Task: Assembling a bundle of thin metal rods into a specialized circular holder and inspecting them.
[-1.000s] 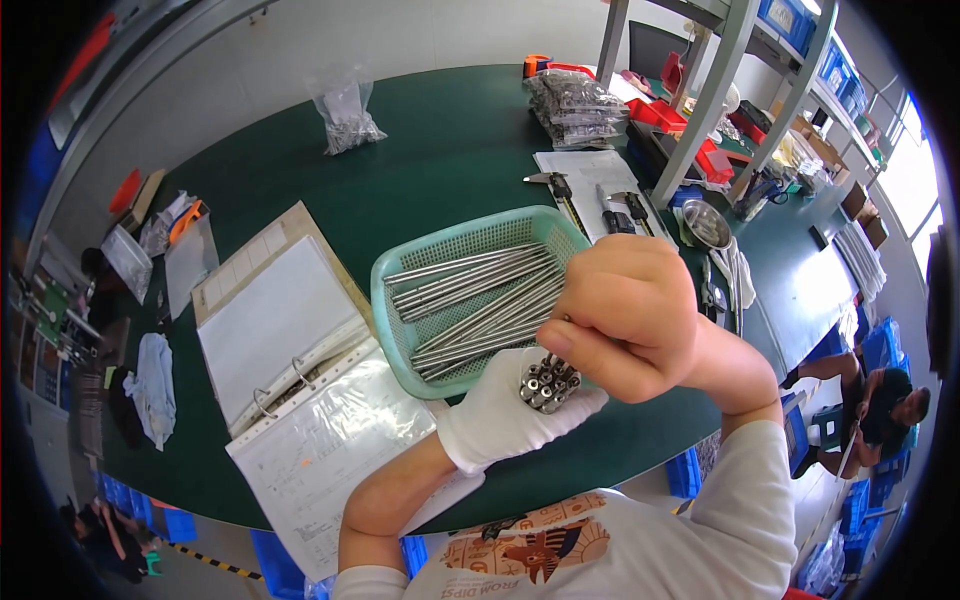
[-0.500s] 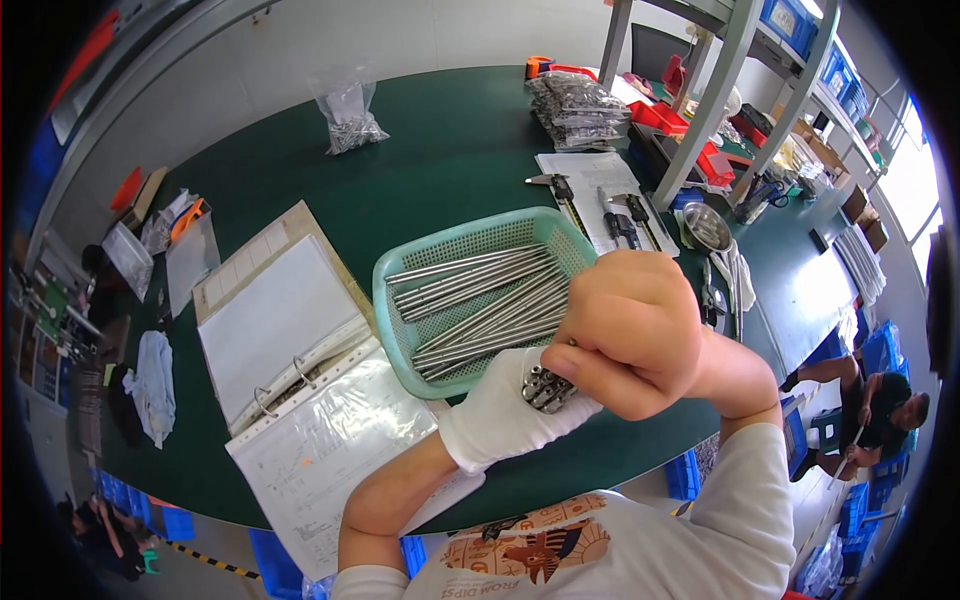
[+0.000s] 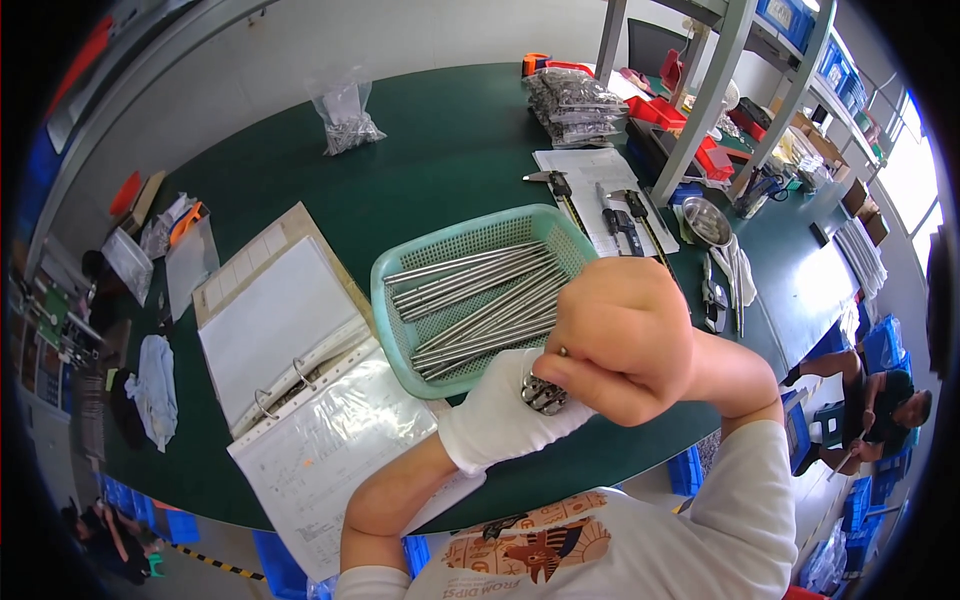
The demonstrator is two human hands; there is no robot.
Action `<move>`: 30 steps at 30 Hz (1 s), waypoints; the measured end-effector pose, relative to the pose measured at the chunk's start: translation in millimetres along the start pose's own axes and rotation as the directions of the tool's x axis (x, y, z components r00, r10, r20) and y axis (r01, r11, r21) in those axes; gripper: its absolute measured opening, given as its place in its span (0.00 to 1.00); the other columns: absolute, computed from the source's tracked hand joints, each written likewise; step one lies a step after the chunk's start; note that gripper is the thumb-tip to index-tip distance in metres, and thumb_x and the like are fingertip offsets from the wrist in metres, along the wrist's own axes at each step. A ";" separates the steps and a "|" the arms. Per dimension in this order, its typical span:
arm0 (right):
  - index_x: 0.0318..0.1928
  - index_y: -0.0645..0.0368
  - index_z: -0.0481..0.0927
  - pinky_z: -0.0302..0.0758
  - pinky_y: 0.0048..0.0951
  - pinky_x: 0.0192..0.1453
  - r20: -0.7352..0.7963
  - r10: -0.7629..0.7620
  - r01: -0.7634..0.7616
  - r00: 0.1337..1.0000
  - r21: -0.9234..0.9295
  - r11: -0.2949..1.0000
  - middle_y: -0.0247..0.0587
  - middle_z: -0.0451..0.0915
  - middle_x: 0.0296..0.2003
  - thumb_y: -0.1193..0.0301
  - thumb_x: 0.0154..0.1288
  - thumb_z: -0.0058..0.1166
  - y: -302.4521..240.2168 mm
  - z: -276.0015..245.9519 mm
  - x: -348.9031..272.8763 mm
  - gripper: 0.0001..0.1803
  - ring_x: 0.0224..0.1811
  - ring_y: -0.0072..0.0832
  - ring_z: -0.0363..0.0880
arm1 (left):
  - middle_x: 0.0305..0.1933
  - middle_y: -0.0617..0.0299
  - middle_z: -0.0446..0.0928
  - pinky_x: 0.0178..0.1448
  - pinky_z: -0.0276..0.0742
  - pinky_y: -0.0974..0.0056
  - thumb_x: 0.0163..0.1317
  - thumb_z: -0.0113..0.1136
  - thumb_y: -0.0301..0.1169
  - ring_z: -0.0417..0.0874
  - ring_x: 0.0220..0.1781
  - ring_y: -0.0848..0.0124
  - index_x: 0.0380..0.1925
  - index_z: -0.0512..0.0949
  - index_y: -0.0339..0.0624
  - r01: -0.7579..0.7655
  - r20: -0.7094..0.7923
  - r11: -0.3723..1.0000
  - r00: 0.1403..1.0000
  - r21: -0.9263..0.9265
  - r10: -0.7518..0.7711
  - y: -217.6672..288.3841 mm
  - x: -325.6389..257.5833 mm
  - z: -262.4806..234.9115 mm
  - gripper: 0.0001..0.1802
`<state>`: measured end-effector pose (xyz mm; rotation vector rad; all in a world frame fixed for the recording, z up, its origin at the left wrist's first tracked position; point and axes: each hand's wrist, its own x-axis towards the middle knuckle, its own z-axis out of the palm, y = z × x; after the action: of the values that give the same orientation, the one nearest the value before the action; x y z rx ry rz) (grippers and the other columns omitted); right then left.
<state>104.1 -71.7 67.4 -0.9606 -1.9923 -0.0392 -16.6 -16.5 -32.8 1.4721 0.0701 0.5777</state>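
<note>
Bundle of slim round silver metal pieces (image 3: 544,394), ends up, held low over nr side of dark green table (image 3: 240,180); lengths hidden by glove. Step in hand, prob.: R-hand fingerwork at or just above bundle's top end, w/ L as holder. Next move prob. calls for steady L grip + light R fingertip control, so as not to loosen the lot. White-gloved L hand (image 3: 500,410): fingers wrapped close round bundle. Bare R hand (image 3: 625,335): fingers curled into fist over it, thumb against index, pinching small dark tip (image 3: 563,352); can't tell kind, nor whether part of bundle. Containers, big to small: open tan ring binder (image 3: 292,222) w/ white sheets + clear sleeves, L of basket; mint-green plastic mesh basket (image 3: 470,238) just beyond L hand, w/ long straight silver metal rods (image 3: 485,318) lying lengthwise, some crossing; stacked clear plastic bags (image 3: 577,108) full of silver-grey pcs, far side; red plastic trays (image 3: 653,113) nearby, contents unclear; single clear plastic bag (image 3: 345,110), upright, w/ small silver pcs at bottom; round silver metal bowl (image 3: 706,222), far R, contents unclear.
</note>
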 end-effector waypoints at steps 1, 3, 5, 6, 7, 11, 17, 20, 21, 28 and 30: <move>0.19 0.59 0.70 0.60 0.34 0.16 0.005 -0.013 0.013 1.000 -0.016 1.000 0.38 0.64 0.14 0.77 0.47 0.57 -0.8 0.1 -0.2 0.09 0.14 0.38 0.64 | 0.22 0.61 0.76 0.30 0.71 0.70 0.52 0.64 0.29 0.74 0.25 0.79 0.29 0.76 0.35 0.015 -0.002 0.999 1.000 -0.038 -0.015 -4.4 0.3 0.4 0.09; 0.19 0.59 0.69 0.59 0.34 0.16 0.010 -0.027 0.028 1.000 -0.034 0.999 0.37 0.64 0.13 0.76 0.47 0.58 -2.3 -1.8 0.5 0.09 0.13 0.38 0.64 | 0.22 0.61 0.76 0.30 0.71 0.70 0.52 0.64 0.29 0.74 0.25 0.79 0.30 0.77 0.35 0.029 -0.003 0.997 1.000 -0.076 -0.029 -3.8 -1.0 0.3 0.09; 0.19 0.58 0.69 0.59 0.34 0.16 0.051 0.003 0.001 0.999 -0.079 0.997 0.36 0.63 0.12 0.75 0.47 0.57 -1.6 -8.3 1.6 0.09 0.12 0.37 0.64 | 0.23 0.62 0.76 0.30 0.70 0.71 0.52 0.63 0.28 0.73 0.26 0.80 0.29 0.76 0.35 0.002 0.026 0.999 1.000 0.033 -0.003 16.9 1.6 1.5 0.08; 0.19 0.58 0.69 0.59 0.34 0.16 0.051 0.005 -0.001 0.999 -0.080 0.997 0.36 0.63 0.12 0.75 0.47 0.57 -1.5 -10.5 2.0 0.09 0.12 0.37 0.64 | 0.23 0.62 0.76 0.30 0.70 0.71 0.52 0.63 0.28 0.73 0.26 0.80 0.29 0.76 0.35 0.002 0.028 0.999 1.000 0.032 -0.003 14.6 1.4 1.7 0.08; 0.18 0.57 0.70 0.58 0.33 0.15 0.091 -0.002 0.010 0.996 -0.090 0.996 0.36 0.63 0.12 0.74 0.47 0.56 -2.2 -12.0 3.4 0.09 0.12 0.37 0.64 | 0.23 0.63 0.76 0.30 0.70 0.71 0.53 0.63 0.28 0.73 0.26 0.80 0.29 0.76 0.35 0.007 0.028 1.000 1.000 0.020 -0.007 13.3 0.8 2.0 0.08; 0.16 0.59 0.68 0.55 0.31 0.15 0.181 -0.063 0.089 0.981 -0.137 0.987 0.35 0.64 0.12 0.74 0.47 0.52 -0.6 -13.5 8.0 0.09 0.11 0.33 0.62 | 0.23 0.63 0.76 0.30 0.69 0.71 0.53 0.63 0.28 0.73 0.26 0.81 0.29 0.76 0.35 0.024 0.035 0.999 0.999 -0.031 -0.023 8.6 2.7 1.4 0.08; 0.15 0.59 0.68 0.55 0.32 0.15 0.127 -0.080 0.109 0.989 -0.235 0.966 0.35 0.63 0.13 0.74 0.44 0.53 -2.6 -8.7 8.5 0.08 0.11 0.34 0.61 | 0.23 0.65 0.75 0.30 0.69 0.72 0.53 0.62 0.27 0.72 0.26 0.82 0.29 0.75 0.35 0.048 0.035 0.992 0.998 -0.113 -0.044 -1.7 4.2 1.2 0.08; 0.15 0.59 0.67 0.54 0.32 0.14 0.122 -0.062 0.093 0.991 -0.269 0.959 0.36 0.63 0.13 0.75 0.43 0.52 -2.5 -7.0 9.2 0.08 0.10 0.34 0.59 | 0.23 0.65 0.75 0.30 0.69 0.72 0.53 0.62 0.27 0.72 0.26 0.82 0.29 0.75 0.35 0.060 0.033 0.986 0.998 -0.152 -0.056 -6.4 5.5 -1.5 0.08; 0.15 0.59 0.67 0.54 0.32 0.14 0.123 -0.063 0.094 0.990 -0.267 0.959 0.36 0.63 0.13 0.75 0.43 0.52 -2.7 -6.0 9.3 0.08 0.10 0.34 0.59 | 0.23 0.65 0.75 0.30 0.69 0.72 0.53 0.62 0.27 0.71 0.26 0.82 0.29 0.75 0.35 0.065 0.032 0.984 0.998 -0.165 -0.060 -8.3 5.6 -1.4 0.07; 0.15 0.59 0.65 0.53 0.32 0.14 0.070 -0.038 0.052 0.997 -0.216 0.975 0.36 0.61 0.12 0.75 0.43 0.53 1.8 -1.8 6.1 0.10 0.09 0.34 0.58 | 0.23 0.67 0.75 0.31 0.69 0.73 0.53 0.61 0.27 0.71 0.26 0.83 0.29 0.75 0.35 0.092 0.037 0.962 0.996 -0.257 -0.086 -20.4 8.0 -2.1 0.07; 0.14 0.58 0.65 0.52 0.32 0.14 0.066 -0.024 0.038 0.998 -0.220 0.975 0.35 0.61 0.11 0.75 0.44 0.53 1.4 -1.7 8.4 0.10 0.09 0.33 0.58 | 0.23 0.67 0.74 0.31 0.69 0.73 0.53 0.61 0.27 0.70 0.26 0.83 0.29 0.75 0.35 0.098 0.039 0.958 0.995 -0.270 -0.091 -19.1 6.6 -2.7 0.07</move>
<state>103.7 -66.2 74.2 -1.0826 -2.0921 -0.2555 -5.8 -11.2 -49.1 1.2015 0.0385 0.4702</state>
